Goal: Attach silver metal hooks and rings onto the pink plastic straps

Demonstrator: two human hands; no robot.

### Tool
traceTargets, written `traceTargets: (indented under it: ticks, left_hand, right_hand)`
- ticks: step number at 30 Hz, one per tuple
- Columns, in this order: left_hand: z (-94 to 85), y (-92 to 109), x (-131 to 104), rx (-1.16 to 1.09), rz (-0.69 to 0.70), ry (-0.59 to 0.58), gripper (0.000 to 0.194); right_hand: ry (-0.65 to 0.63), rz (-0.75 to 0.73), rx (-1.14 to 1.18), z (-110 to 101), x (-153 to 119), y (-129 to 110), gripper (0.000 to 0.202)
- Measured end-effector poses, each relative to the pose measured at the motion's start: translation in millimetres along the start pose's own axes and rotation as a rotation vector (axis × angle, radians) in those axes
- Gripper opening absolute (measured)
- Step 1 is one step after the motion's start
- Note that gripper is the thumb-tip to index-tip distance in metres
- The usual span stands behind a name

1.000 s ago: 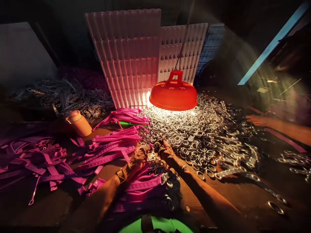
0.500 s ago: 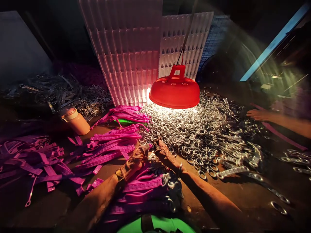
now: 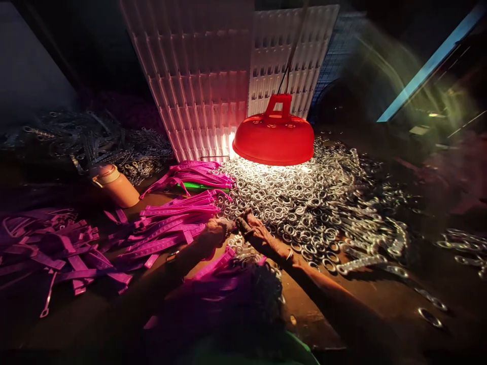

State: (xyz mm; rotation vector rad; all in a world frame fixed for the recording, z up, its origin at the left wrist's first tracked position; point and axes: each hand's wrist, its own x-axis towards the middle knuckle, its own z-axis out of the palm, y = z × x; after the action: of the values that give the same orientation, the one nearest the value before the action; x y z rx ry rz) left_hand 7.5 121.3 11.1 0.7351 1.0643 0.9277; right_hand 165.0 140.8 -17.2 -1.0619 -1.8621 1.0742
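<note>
My left hand (image 3: 218, 233) and my right hand (image 3: 256, 233) meet at the near edge of a large heap of metal rings (image 3: 279, 203). The fingers of both hands are pressed together, around something too small and dark to make out. Beside my left hand is a bundle of magenta straps (image 3: 163, 235). More magenta straps (image 3: 224, 284) with rings lie in shadow between my forearms.
A red lamp (image 3: 273, 139) hangs low over the rings. An orange bottle (image 3: 117, 187) stands at the left, near loose magenta straps (image 3: 72, 253) and a dark metal pile (image 3: 95, 142). White ribbed panels (image 3: 198, 81) rise behind. Metal strips (image 3: 361, 263) lie at the right.
My hands have shifted slightly, the fingers now touching. The near strap bundle has fallen into shadow. Another person's hand at the right is no longer clearly visible.
</note>
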Motion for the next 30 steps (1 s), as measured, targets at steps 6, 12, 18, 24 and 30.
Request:
traceTargets:
  ticks: [6, 12, 18, 24, 30]
  left_hand:
    - [1.3, 25.6, -37.4, 0.436, -0.074, -0.22, 0.029]
    - [5.3, -7.3, -88.5, 0.322, -0.151, -0.429, 0.033]
    - [9.5, -34.5, -112.2, 0.168, -0.159, -0.375, 0.031]
    - [5.7, -43.6, -111.0, 0.147, -0.191, -0.383, 0.033]
    - [11.3, -38.7, -104.8, -0.015, -0.336, -0.279, 0.04]
  right_hand:
    - [-0.212, 0.003, -0.002, -6.5, -66.7, -43.6, 0.029]
    - [-0.149, 0.039, -0.164, 1.1, -140.4, -57.8, 0.02]
    - [-0.129, 0.055, -0.088, 16.6, -148.9, -57.6, 0.04]
    - [-0.219, 0.075, -0.063, 20.3, -140.1, -61.0, 0.034]
    - [-0.326, 0.09, -0.124, 17.5, -129.5, -64.8, 0.028]
